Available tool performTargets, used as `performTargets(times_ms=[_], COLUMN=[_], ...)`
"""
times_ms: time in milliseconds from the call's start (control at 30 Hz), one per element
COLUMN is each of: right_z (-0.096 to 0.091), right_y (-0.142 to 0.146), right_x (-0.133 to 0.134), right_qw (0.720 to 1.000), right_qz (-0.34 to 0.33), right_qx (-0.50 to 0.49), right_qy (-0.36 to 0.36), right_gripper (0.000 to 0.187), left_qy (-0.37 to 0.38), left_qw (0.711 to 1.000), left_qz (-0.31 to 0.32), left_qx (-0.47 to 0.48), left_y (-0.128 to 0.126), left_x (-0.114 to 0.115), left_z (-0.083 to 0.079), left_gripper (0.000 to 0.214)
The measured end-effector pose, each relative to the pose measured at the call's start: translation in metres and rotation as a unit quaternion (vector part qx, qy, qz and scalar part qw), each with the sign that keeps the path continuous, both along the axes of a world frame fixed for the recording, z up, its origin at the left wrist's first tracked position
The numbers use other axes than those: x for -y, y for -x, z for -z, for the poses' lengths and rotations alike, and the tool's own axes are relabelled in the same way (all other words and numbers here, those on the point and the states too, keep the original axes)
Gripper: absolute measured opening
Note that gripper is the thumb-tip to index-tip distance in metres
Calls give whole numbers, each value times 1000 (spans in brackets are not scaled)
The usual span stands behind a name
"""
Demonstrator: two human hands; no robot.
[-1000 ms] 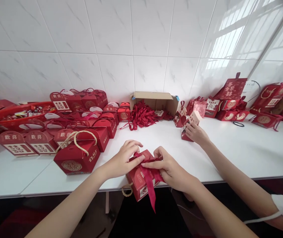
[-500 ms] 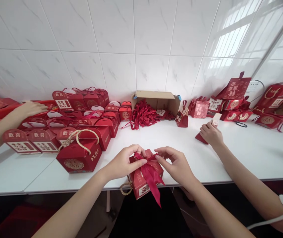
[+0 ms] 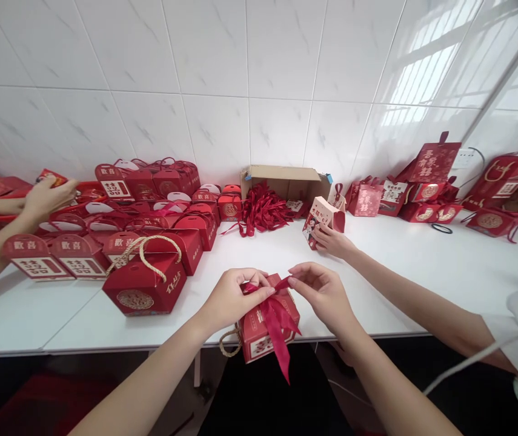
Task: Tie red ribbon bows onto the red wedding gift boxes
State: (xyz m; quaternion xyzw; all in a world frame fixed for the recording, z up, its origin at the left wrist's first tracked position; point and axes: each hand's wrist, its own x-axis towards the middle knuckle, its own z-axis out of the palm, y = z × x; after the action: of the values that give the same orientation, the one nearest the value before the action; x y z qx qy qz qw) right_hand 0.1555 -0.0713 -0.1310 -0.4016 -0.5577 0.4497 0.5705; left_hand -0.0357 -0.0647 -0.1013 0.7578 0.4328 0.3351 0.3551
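the left hand (image 3: 234, 297), fingers curled, pinches the ribbon (image 3: 279, 345) near its knot; the right hand (image 3: 325, 293), thumb and forefinger together, grips another bit, loop or end unclear. the bow looks mostly formed, evening and tightening apparently undone. beneath, the box (image 3: 250, 324) straddles the worktop (image 3: 490, 272) edge, bottom centre. other boxes (image 3: 136, 300) stand assembled at left.

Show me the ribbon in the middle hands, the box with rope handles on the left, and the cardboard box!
Ribbon (image 3: 275, 330): head view, on its hanging tail.
Rope-handled box (image 3: 144, 286): head view, on its front.
Cardboard box (image 3: 283, 174): head view, on its top flap.
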Motion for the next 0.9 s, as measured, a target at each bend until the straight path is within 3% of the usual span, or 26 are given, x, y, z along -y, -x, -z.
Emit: performTargets(times_ms=[167,467,633,767,900], right_z=[5,8,13,12,8], right_y=[-6,-14,-10,-5,-6], right_x=[-3,0,0,-1,-2], right_qw=[999,996,995,987,949], right_qz=[24,-91,-78,-45,-24], right_qx=[-40,1,15,82,191], right_qy=[18,-16,-54,-130,-250], right_gripper=[23,22,19,20,27], left_qy=[25,56,45,51,54], left_qw=[1000,997,997,996,996], left_qz=[6,20,31,30,15], left_qx=[8,55,60,60,71], left_y=[5,9,9,10,9], left_x=[1,-3,-2,-1,-3], left_z=[1,6,7,5,6], left_gripper=[13,16,16,17,19])
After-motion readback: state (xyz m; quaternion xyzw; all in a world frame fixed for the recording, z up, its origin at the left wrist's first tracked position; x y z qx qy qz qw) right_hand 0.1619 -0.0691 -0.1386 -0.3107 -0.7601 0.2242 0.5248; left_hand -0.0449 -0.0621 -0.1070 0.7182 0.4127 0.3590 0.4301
